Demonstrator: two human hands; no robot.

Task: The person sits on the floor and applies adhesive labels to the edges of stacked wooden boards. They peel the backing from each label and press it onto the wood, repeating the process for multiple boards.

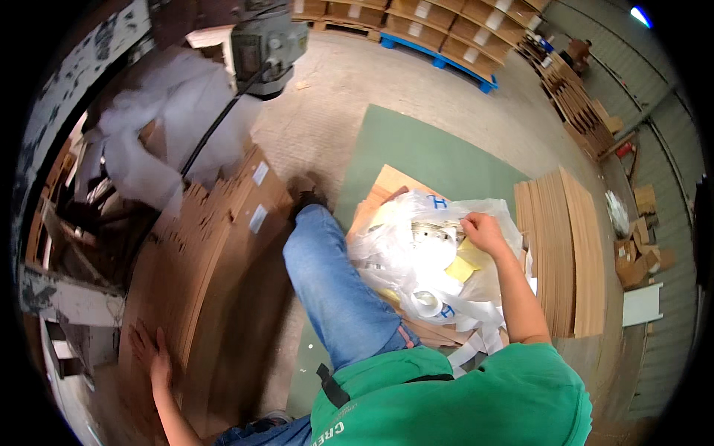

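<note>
My left hand (152, 355) rests with spread fingers on a tall stack of brown cardboard sheets (216, 245) at the left. To the right, a clear plastic bag (383, 249) with blue marks gapes on a pile of boards (394, 184). Inside it are white and yellow papers or labels, and a white tape roll (426, 305). My right hand (483, 232) is closed at the bag's right side, its fingers pinching the plastic near the opening. White strips (483, 338) trail out of the bag's near side. What lies deeper in the bag is hidden.
Stacked cardboard (550, 253) stands right of the bag, on or beside a green mat (416, 137). A grey motor (268, 48) with a black cable and crumpled translucent plastic (171, 111) overhang the left stack. Pallets of boxes (439, 30) stand behind; another person (579, 53) is far right.
</note>
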